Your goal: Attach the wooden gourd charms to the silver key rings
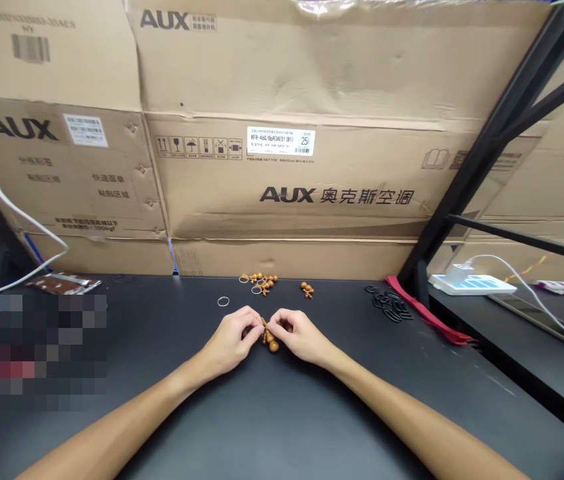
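Left hand [236, 339] and right hand [303, 337] both pinch the upper end of a glossy orange-brown beaded charm [273, 345], seemingly steadying it, thin round silver ring [223, 305] lying near.

Glossy and smooth right away on the gourd-shaped charm [273, 346], looking very much like polished wood, with a similar shine on the charm cluster [266, 287] beyond. Bright, bare metal on the loose ring [219, 303]! Over to dark rubber or plastic, hard to call, on the black loops [392, 315]. Cloth, by the look, along the red strap [427, 315]. Smooth, low-sheen black across the table [262, 420]. Then matt, creased cardboard on the carton [282, 223], flat white paper on the label [281, 141], hard white plastic on the power strip [477, 287].
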Tool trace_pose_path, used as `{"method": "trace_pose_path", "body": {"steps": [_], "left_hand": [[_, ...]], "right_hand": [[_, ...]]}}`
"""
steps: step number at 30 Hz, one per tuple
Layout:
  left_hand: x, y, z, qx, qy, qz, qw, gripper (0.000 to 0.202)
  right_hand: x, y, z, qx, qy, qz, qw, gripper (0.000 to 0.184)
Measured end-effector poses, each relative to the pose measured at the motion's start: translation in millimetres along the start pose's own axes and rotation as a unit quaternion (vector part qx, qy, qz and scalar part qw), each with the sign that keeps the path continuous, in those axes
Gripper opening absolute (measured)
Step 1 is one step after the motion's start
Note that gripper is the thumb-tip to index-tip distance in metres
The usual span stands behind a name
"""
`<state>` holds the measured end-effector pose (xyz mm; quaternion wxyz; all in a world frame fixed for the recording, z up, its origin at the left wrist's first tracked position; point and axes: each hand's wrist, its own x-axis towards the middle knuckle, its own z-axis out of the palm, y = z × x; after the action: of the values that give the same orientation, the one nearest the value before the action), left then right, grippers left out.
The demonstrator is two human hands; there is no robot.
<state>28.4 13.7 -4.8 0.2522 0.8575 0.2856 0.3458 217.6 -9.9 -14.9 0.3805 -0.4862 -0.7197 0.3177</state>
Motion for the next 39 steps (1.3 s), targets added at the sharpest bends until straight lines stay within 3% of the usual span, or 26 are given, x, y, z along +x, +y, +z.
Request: {"method": "trace_pose_path", "body": {"steps": [5,11,15,21,31,36,39], "left_hand": [[2.2,-0.1,-2.4,-0.027,-0.007,-0.027,0.999,0.027],[3.3,-2.8,-4.2,-0.054,-0.012,-0.064,0.996,0.026],[2.3,-3.7,-4.5,-0.061,-0.022,-0.065,0.996,0.027],[2.2,-1.1,-5.9,-0.062,-0.030,-0.062,0.996,0.028],[2.7,-5.0,-4.9,-0.056,-0.018,-0.042,0.997,0.029],[3.1,-7.6,-4.5,-0.034,0.008,-0.031,0.999,0.023],[3.2,-10.5,-5.6,-0.012,0.001,-0.011,1.000,0.023]], "right_hand": [[-1.3,-0.3,2.4,-0.022,0.019,-0.026,0.999,0.026],[-4.2,-6.1,3.4,0.024,0.015,-0.063,0.998,0.014],[-6.0,-8.2,3.1,-0.016,0.023,-0.116,0.993,0.007],[-5.4,-4.4,2.8,-0.096,0.035,-0.147,0.984,0.012],[-3.8,-0.7,1.1,-0.132,0.035,-0.130,0.982,0.008],[-5.5,-2.6,3.2,-0.191,0.065,-0.089,0.975,0.027],[-4.7,0.8,4.8,-0.248,0.075,-0.087,0.962,0.022]]}}
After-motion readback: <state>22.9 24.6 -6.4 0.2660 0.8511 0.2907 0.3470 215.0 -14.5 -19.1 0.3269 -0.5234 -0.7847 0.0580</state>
